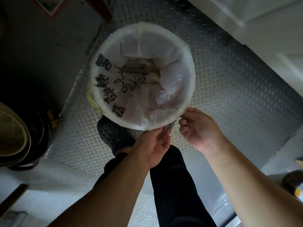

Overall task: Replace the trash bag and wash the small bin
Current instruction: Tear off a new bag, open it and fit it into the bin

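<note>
Hands at the near rim of the small bin (96, 89), working the trash bag (167, 89).

I see the bin standing on the diamond-plate floor (229, 89), the white bag with dark printed characters folded over its rim and crumpled waste inside. My left hand (155, 143) has its fingers curled up to the bag edge at the near rim, apparently pinching it; my right hand (196, 128) sits just beside, fingertips curled at the same edge. A perforated dark shoe (111, 135) touches the bin's base.
</note>
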`<action>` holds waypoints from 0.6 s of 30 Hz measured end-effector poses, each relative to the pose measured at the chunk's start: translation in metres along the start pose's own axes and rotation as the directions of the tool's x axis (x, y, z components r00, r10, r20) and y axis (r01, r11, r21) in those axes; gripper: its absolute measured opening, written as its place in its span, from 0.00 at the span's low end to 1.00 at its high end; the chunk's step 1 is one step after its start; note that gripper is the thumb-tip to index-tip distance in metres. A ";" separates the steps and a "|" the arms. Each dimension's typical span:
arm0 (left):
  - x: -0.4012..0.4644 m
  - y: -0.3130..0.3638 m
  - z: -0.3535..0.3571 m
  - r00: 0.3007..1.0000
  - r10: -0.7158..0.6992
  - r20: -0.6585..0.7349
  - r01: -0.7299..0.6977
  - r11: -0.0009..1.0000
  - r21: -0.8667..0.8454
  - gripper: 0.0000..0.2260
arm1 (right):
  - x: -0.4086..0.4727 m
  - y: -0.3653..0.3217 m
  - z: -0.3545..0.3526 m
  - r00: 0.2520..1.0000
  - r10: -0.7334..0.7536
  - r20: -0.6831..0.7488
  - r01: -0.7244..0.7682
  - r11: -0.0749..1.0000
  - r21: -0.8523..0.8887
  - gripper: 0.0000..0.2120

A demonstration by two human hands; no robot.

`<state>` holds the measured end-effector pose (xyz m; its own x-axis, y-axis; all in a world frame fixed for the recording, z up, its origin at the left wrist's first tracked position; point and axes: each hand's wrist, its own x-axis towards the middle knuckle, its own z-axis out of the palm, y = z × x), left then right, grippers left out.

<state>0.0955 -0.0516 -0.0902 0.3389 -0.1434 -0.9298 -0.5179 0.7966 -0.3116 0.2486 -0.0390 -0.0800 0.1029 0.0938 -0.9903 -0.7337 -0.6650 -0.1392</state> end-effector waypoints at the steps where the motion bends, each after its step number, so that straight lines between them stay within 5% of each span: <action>1: 0.003 0.002 -0.002 1.000 0.007 0.000 -0.007 1.000 0.022 0.06 | 0.005 0.000 0.001 0.999 0.031 0.018 -0.032 0.999 0.027 0.09; 4: 0.011 0.009 -0.007 0.999 0.037 -0.018 -0.036 0.995 0.092 0.13 | 0.021 0.002 0.008 0.988 0.130 0.083 -0.136 0.989 0.061 0.09; 8: 0.013 0.021 -0.026 0.995 0.053 -0.082 -0.035 0.978 0.206 0.09 | 0.037 -0.002 0.014 0.974 0.221 0.055 -0.218 0.974 -0.059 0.11; 11: -0.001 0.051 -0.050 0.964 0.169 -0.204 -0.148 0.982 0.114 0.06 | 0.038 -0.015 0.015 0.979 0.086 -0.183 -0.133 0.954 -0.268 0.10; 13: -0.018 0.084 -0.064 0.923 0.310 -0.228 -0.321 0.947 -0.014 0.10 | 0.036 -0.029 0.013 0.967 -0.050 -0.251 0.002 0.982 -0.188 0.07; 16: -0.040 0.133 -0.077 0.873 0.466 -0.147 -0.475 0.879 -0.034 0.27 | 0.032 -0.055 0.015 0.974 -0.202 -0.102 0.193 0.977 -0.091 0.07; 18: -0.047 0.152 -0.074 0.858 0.507 -0.075 -0.499 0.860 0.104 0.24 | 0.028 -0.067 0.022 0.971 -0.236 0.021 0.237 0.967 -0.097 0.07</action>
<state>-0.0579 0.0326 -0.1081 -0.0308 0.2372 -0.9710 -0.5334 0.8176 0.2166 0.2862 0.0244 -0.0985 0.2593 0.2639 -0.9290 -0.6200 -0.6921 -0.3696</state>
